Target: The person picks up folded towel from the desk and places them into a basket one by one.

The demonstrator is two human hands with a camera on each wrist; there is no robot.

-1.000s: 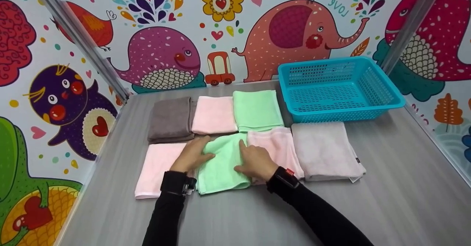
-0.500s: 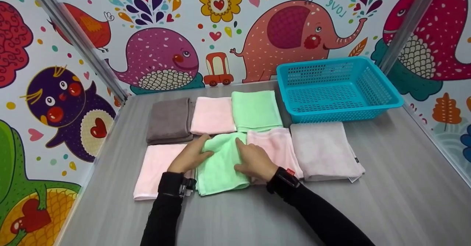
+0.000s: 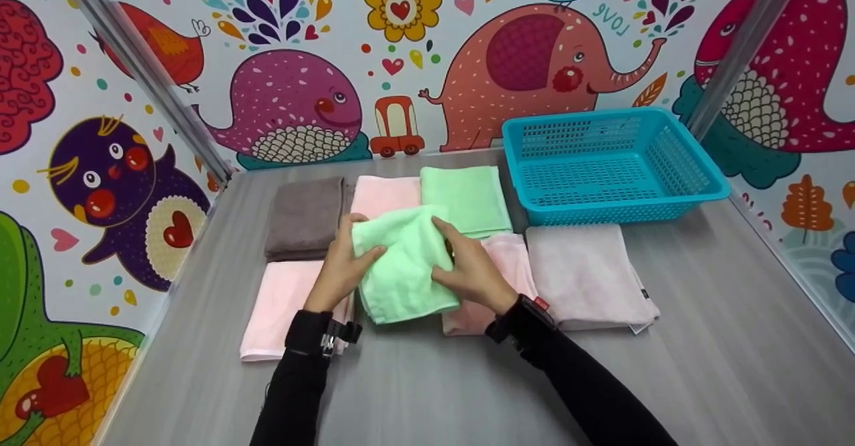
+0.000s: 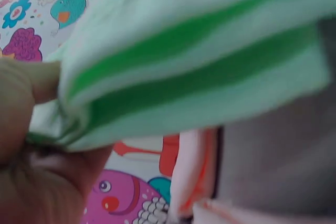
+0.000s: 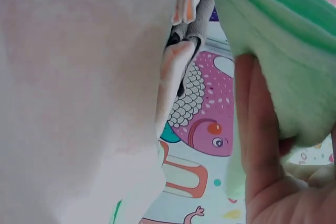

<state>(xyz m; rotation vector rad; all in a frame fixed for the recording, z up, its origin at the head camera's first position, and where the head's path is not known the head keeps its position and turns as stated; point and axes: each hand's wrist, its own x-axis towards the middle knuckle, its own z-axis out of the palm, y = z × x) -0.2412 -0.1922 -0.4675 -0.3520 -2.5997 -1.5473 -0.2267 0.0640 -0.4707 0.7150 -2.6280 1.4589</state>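
Head view: The readable writing is the word "LOVE" (image 3: 611, 20), printed mirror-reversed on the cartoon-patterned wall panel (image 3: 494, 105). The black label (image 3: 645, 294) and white tag (image 3: 639, 329) on the light grey folded towel (image 3: 581, 276) are too small to read, as is the red tab (image 3: 541, 304) on your black right wrist strap (image 3: 526, 324). Your left hand (image 3: 337, 266) grips the left side of the light green folded terry cloth (image 3: 407, 269); your right hand (image 3: 473, 266) pinches its right side between thumb and fingers. The cloth is between your hands, above the grey tabletop (image 3: 414, 392). The turquoise rectangular perforated plastic basket (image 3: 621, 209) stands upright at the rear right, well apart from your hands; its slotted floor is visible.

Left wrist view: Your thumb and fingers clamp the gathered edge of the cloth. Its folded layers fan apart toward the right.

Right wrist view: Your fingers press against the cloth, its layered edge uppermost. A pale fabric surface (image 5: 79, 103) fills the left side; which towel it belongs to cannot be determined.
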